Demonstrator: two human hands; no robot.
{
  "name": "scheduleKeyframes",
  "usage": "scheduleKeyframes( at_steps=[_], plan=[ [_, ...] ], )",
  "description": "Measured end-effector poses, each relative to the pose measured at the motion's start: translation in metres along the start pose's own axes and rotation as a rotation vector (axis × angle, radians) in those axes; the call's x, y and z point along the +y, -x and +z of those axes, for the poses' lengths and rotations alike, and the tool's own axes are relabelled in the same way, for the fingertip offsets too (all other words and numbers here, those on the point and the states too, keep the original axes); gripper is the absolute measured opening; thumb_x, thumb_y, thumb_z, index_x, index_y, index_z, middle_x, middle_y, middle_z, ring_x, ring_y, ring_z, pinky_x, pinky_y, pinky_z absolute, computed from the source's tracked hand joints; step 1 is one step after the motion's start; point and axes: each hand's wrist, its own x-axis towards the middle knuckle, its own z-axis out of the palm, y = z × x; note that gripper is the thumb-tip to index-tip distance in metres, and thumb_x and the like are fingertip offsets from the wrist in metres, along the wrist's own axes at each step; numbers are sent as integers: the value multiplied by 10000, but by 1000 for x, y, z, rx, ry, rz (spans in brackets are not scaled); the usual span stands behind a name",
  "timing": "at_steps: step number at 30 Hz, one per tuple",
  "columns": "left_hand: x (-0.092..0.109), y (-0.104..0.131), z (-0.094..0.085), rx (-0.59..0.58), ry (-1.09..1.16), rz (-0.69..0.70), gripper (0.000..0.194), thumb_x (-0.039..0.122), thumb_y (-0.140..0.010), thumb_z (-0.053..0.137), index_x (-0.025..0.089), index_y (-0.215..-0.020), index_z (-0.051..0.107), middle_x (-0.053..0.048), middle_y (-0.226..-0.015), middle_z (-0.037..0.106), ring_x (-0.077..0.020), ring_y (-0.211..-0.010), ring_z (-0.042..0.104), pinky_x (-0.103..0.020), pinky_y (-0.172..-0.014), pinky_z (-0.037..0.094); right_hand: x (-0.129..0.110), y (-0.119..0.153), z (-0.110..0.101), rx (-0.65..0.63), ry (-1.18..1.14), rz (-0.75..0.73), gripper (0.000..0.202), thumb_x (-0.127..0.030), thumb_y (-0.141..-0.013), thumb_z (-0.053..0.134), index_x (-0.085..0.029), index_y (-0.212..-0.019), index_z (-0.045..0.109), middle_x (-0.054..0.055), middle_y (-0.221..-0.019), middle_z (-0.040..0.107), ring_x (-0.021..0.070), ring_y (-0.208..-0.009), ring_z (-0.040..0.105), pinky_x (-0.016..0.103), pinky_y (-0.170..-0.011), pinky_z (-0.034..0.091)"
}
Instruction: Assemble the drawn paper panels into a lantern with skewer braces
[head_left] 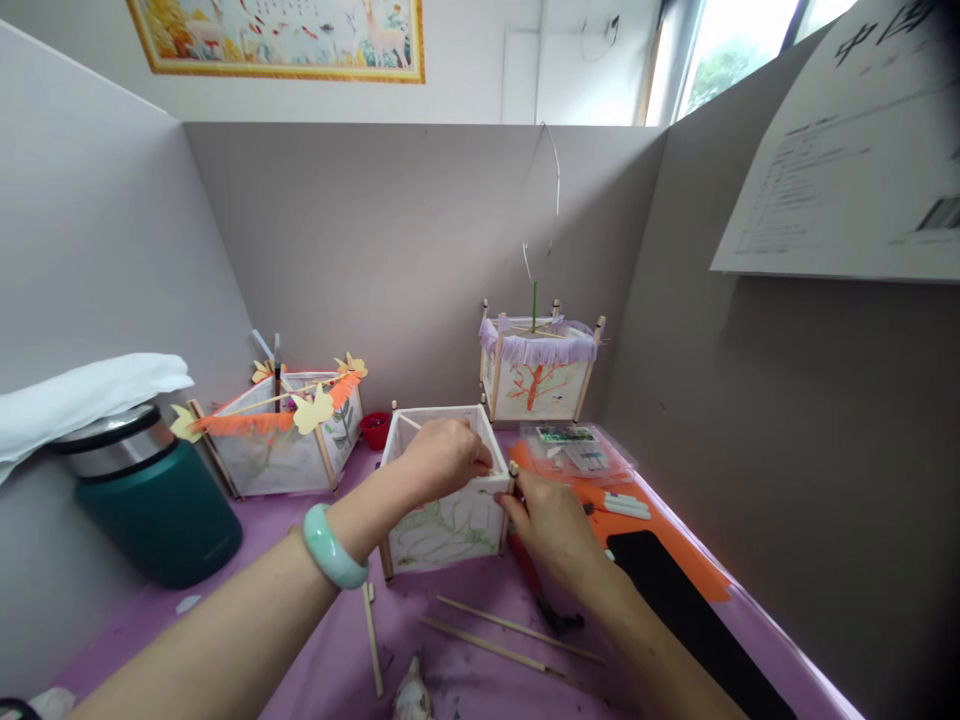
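Note:
A white box-shaped lantern frame (442, 530) with wooden corner posts and a green drawing on its front stands on the purple cloth. My left hand (448, 458), with a pale green bangle on the wrist, reaches over its open top, fingers closed near the right inner side; what they hold is hidden. A thin stick shows at the rim behind it. My right hand (544, 510) pinches the front right corner post (513, 480) from outside.
Finished lanterns stand at back left (277, 460) and back right (536, 390). A teal bottle (161, 515) is at left. Loose sticks (517, 630), red-handled pliers (555, 615), orange sheets (682, 540) and a black object (690, 620) lie in front and right.

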Motion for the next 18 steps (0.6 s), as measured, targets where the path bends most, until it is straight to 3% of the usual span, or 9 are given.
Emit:
scheduleKeyframes(
  at_steps=[6, 10, 12, 14, 15, 18],
  plan=[
    [1, -1, 1, 4, 44, 0, 141, 245, -763, 611, 245, -771, 751, -33, -766, 721, -185, -802, 602, -247, -665, 396, -1, 0, 2, 0, 16, 12, 137, -250, -858, 518, -172, -877, 629, 90, -864, 709, 241, -816, 656, 278, -643, 375],
    [-13, 0, -13, -9, 173, -28, 225, 219, -712, 656, 266, -919, 733, -10, -882, 723, -160, -774, 624, -232, -688, 422, -2, 0, 1, -9, 19, 26, 134, -261, -863, 517, -182, -876, 624, 86, -864, 712, 247, -823, 660, 279, -642, 380],
    [-31, 3, -22, 93, 354, -171, 210, 191, -700, 653, 262, -880, 735, 10, -899, 721, -152, -798, 627, -217, -725, 432, -2, 0, 1, -8, 20, 27, 135, -266, -867, 517, -180, -870, 621, 89, -859, 712, 249, -827, 661, 280, -646, 383],
    [-56, 9, -25, 348, 552, -501, 94, 215, -691, 661, 239, -751, 730, 15, -870, 718, -158, -870, 622, -201, -793, 428, -1, 0, 2, -3, 21, 19, 134, -264, -869, 518, -177, -863, 619, 92, -854, 710, 248, -830, 662, 279, -654, 385],
    [-69, 12, -24, 431, 565, -607, 113, 242, -714, 639, 230, -791, 721, 1, -910, 711, -169, -915, 612, -211, -809, 430, 0, 0, 3, -1, 21, 17, 132, -263, -868, 521, -175, -860, 618, 92, -852, 709, 246, -829, 662, 279, -655, 385],
    [-101, 23, -6, 508, 631, -791, 243, 303, -754, 591, 169, -938, 676, -68, -938, 698, -187, -872, 626, -248, -723, 470, 1, 0, 4, 10, 25, 13, 129, -260, -868, 519, -175, -846, 613, 85, -845, 707, 242, -822, 661, 279, -646, 382]
  ],
)
